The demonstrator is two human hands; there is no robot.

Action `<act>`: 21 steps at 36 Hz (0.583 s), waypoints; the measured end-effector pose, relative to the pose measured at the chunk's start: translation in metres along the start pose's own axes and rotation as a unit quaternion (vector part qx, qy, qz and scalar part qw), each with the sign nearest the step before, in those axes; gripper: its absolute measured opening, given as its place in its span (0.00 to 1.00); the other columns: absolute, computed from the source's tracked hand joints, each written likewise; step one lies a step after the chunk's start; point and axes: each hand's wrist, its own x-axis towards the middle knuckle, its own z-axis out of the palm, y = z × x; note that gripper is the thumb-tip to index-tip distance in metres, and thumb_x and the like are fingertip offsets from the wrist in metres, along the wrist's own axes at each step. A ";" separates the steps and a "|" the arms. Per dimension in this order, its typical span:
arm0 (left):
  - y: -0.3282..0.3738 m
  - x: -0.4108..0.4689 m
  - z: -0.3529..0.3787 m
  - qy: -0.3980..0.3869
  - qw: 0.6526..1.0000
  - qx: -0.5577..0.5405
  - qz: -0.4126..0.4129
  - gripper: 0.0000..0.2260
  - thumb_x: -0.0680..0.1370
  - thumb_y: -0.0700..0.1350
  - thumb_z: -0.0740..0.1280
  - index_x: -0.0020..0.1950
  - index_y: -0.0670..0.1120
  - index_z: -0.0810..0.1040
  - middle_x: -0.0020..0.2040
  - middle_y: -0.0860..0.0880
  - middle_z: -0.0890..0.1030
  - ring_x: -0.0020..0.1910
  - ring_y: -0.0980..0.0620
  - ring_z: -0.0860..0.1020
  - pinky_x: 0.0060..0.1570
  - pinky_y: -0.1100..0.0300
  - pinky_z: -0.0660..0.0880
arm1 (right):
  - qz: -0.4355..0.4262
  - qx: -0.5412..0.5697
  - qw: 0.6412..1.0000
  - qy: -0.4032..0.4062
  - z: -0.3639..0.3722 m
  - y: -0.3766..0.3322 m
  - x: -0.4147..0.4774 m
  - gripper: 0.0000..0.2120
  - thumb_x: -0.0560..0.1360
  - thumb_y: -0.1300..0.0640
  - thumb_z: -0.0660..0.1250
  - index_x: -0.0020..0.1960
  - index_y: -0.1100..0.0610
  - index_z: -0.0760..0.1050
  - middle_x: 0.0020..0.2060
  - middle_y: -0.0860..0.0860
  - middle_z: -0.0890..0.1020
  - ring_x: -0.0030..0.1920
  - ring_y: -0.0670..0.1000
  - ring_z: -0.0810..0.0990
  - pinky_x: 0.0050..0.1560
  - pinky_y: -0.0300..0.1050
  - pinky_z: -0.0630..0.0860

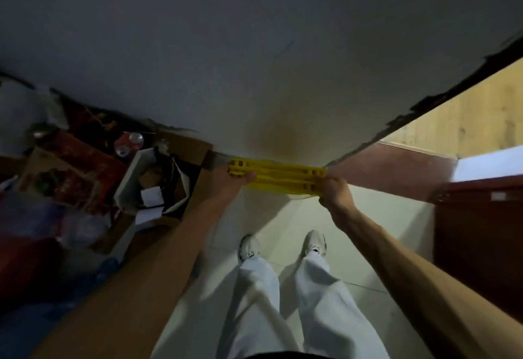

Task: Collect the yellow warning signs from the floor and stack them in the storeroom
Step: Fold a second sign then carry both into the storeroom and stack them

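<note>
Left hand (pixel 240 178) and right hand (pixel 332 187): each grips my folded yellow signs (pixel 278 178) at wall (pixel 254 75). Risk: stack slides, topples onto boxes (pixel 158 186).

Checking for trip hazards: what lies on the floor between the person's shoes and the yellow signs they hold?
Nothing: the head view shows only bare pale floor between the shoes and the yellow signs.
</note>
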 end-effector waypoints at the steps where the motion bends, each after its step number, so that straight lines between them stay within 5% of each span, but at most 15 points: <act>1: -0.001 0.007 0.004 -0.008 1.000 0.010 0.010 0.19 0.74 0.46 0.72 0.62 0.39 0.78 0.59 0.42 0.81 0.56 0.46 0.78 0.48 0.62 0.70 | 0.005 0.005 1.000 0.008 0.001 0.009 0.007 0.19 0.65 0.49 0.58 0.47 0.58 0.80 0.38 0.56 0.81 0.31 0.49 0.70 0.30 0.43 0.61; 4: -0.010 0.029 0.014 -0.031 0.999 0.037 0.023 0.20 0.74 0.46 0.71 0.64 0.39 0.76 0.61 0.42 0.80 0.60 0.44 0.77 0.51 0.60 0.71 | 0.020 0.017 1.000 0.016 0.008 0.031 0.028 0.26 0.64 0.44 0.58 0.48 0.62 0.82 0.44 0.62 0.85 0.37 0.57 0.78 0.31 0.46 0.61; 9: -0.026 0.058 0.024 -0.043 0.996 0.077 0.023 0.21 0.74 0.45 0.71 0.64 0.38 0.76 0.62 0.40 0.79 0.61 0.42 0.77 0.51 0.60 0.70 | 0.043 0.045 0.998 0.023 0.019 0.054 0.062 0.29 0.61 0.41 0.59 0.51 0.59 0.82 0.46 0.56 0.86 0.48 0.58 0.84 0.31 0.44 0.65; 16: -0.043 0.099 0.041 -0.028 0.991 0.127 0.035 0.18 0.74 0.48 0.71 0.60 0.40 0.78 0.57 0.41 0.81 0.57 0.43 0.79 0.45 0.61 0.69 | 0.027 0.062 0.997 0.032 0.028 0.054 0.091 0.12 0.70 0.46 0.60 0.43 0.54 0.75 0.35 0.50 0.77 0.31 0.49 0.71 0.30 0.45 0.63; 21: -0.054 0.128 0.048 -0.053 0.984 0.166 0.030 0.18 0.74 0.51 0.71 0.59 0.42 0.80 0.56 0.41 0.82 0.56 0.42 0.80 0.54 0.53 0.75 | 0.027 0.070 0.997 0.021 0.029 0.068 0.114 0.07 0.75 0.54 0.58 0.40 0.54 0.71 0.30 0.49 0.69 0.29 0.47 0.65 0.31 0.45 0.60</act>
